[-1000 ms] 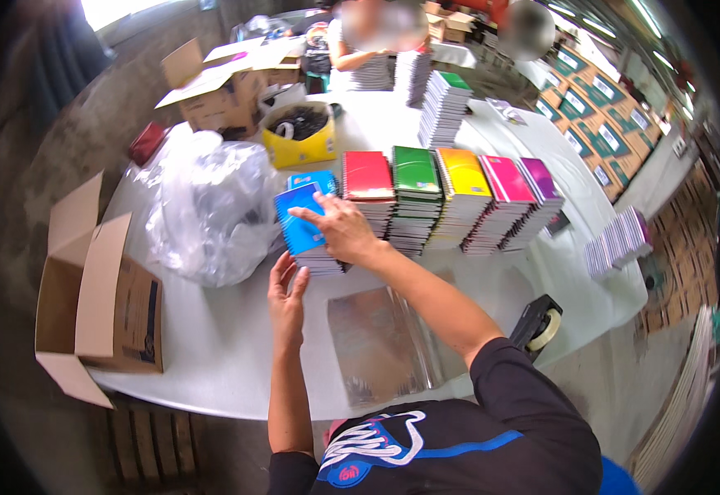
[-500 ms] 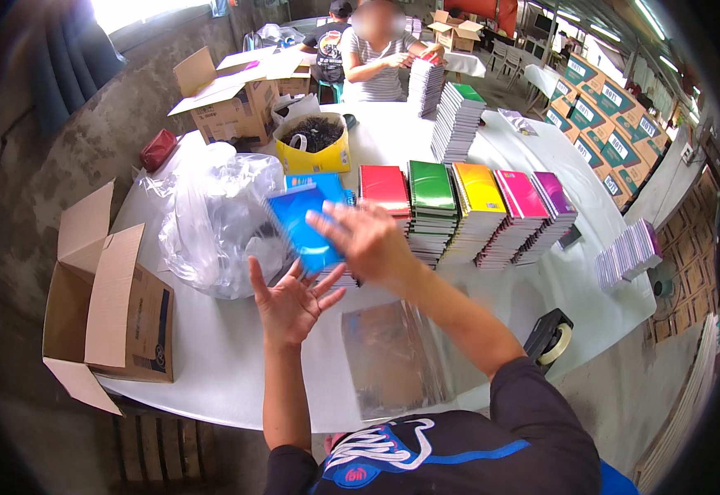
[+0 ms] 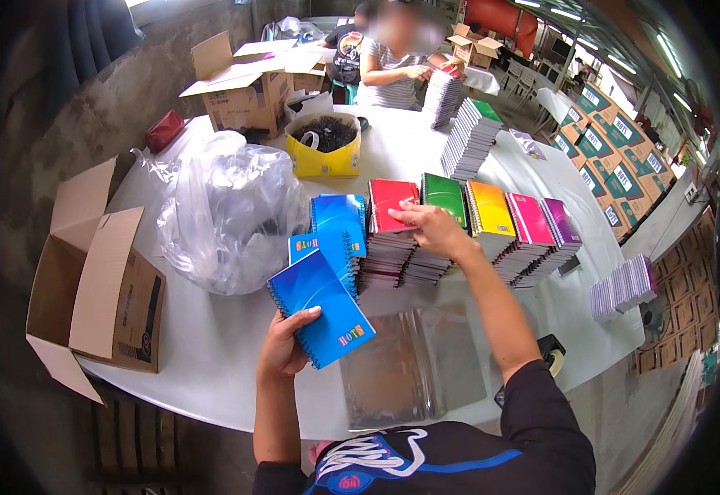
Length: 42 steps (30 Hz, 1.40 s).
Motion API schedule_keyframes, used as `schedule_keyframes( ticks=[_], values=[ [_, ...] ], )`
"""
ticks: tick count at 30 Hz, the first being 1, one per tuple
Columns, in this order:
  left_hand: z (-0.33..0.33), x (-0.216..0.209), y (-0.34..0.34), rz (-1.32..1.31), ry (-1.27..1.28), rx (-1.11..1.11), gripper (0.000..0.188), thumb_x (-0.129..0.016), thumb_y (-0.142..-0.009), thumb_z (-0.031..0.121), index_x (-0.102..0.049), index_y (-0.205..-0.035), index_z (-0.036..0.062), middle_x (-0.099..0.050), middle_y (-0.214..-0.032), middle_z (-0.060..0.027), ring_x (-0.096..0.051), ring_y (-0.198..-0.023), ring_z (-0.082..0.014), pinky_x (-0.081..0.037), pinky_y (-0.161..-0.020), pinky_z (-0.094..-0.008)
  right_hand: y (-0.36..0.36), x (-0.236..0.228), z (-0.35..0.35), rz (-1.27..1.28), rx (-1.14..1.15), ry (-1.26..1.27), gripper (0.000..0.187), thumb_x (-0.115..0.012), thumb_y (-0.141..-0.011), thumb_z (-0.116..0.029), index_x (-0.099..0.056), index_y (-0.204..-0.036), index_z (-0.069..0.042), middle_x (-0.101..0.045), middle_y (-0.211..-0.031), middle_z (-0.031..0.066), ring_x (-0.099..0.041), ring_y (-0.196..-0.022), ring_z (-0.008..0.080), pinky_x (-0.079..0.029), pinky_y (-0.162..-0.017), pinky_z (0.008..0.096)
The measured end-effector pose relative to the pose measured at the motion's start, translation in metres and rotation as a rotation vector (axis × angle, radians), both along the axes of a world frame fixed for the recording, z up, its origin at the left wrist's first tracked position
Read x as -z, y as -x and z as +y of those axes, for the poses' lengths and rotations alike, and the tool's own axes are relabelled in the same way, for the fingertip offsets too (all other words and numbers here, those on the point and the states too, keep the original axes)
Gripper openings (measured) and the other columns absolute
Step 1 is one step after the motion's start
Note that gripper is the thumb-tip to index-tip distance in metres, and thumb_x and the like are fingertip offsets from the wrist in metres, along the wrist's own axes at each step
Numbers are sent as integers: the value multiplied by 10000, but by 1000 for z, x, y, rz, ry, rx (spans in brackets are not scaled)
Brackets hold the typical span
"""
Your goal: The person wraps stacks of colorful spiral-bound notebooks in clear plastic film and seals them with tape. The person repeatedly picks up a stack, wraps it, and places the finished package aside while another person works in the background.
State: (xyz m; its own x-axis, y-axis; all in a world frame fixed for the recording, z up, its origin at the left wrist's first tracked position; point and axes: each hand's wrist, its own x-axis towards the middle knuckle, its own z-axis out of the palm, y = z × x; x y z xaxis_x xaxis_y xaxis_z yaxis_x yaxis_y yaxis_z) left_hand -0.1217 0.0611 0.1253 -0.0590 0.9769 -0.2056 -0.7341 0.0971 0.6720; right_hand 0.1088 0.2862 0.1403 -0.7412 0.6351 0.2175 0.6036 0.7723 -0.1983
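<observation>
A blue spiral notebook (image 3: pixel 318 309) is held tilted in my left hand (image 3: pixel 284 346), thumb across its cover and the other fingers underneath. Beyond it, more blue notebooks (image 3: pixel 339 216) are stacked on the table, the upper ones lying askew. My right hand (image 3: pixel 442 231) is closed on the top red notebook (image 3: pixel 394 198), its bent fingers on the cover near the right edge. That notebook still lies on its stack. Rightward in the same row stand stacks of green notebooks (image 3: pixel 444 198), yellow notebooks (image 3: pixel 488 208), pink notebooks (image 3: pixel 529 219) and purple notebooks (image 3: pixel 561 221).
Clear plastic sleeves (image 3: pixel 393 367) lie before me, a tape dispenser (image 3: pixel 551 355) at their right. Leftward are a big clear plastic bag (image 3: pixel 228 214) and an open carton (image 3: pixel 137 301). A yellow container (image 3: pixel 323 161) holds black coils. Across the table, a person (image 3: pixel 389 78) handles a notebook stack.
The blue notebook has come down toward me and my left hand, open before, now grips it. My right hand has left it and moved right to the red stack.
</observation>
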Motion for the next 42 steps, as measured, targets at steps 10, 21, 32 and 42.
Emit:
schedule_keyframes(
  ticks=[10,21,32,42],
  values=[
    [16,9,-29,-25,-22,92,592,-562,-894,401,-369,-1308,24,-511,-1233,-146,-538,-1110,-257,-490,-881,-423,2,-51,-29,577,50,144,346,-592,-815,-43,-584,-1161,-35,-614,-1087,185,-612,-975,334,-494,-830,351],
    [18,24,-37,-123,-31,175,541,-569,-742,66,-408,-1255,-3,-579,-1106,-169,-630,-948,-259,-553,-789,-400,-21,-63,-98,152,-393,-36,717,-732,-661,-468,-514,-1285,-190,-482,-1314,119,-463,-1209,261,-346,-982,449],
    [24,38,-44,-294,-29,250,544,-554,-746,99,-395,-1238,-70,-581,-1094,-208,-645,-918,-291,-551,-787,-415,-74,-11,10,-180,205,9,572,-659,-790,-228,-460,-1321,-153,-484,-1307,184,-452,-1219,308,-292,-1059,449],
    [27,28,-74,-155,23,268,444,-561,-773,89,-445,-1183,-38,-600,-1024,-152,-650,-885,-230,-558,-777,-393,-81,-16,-1,-227,194,0,629,-655,-754,-136,-407,-1330,-92,-455,-1331,169,-432,-1232,320,-290,-1063,426]
  ],
)
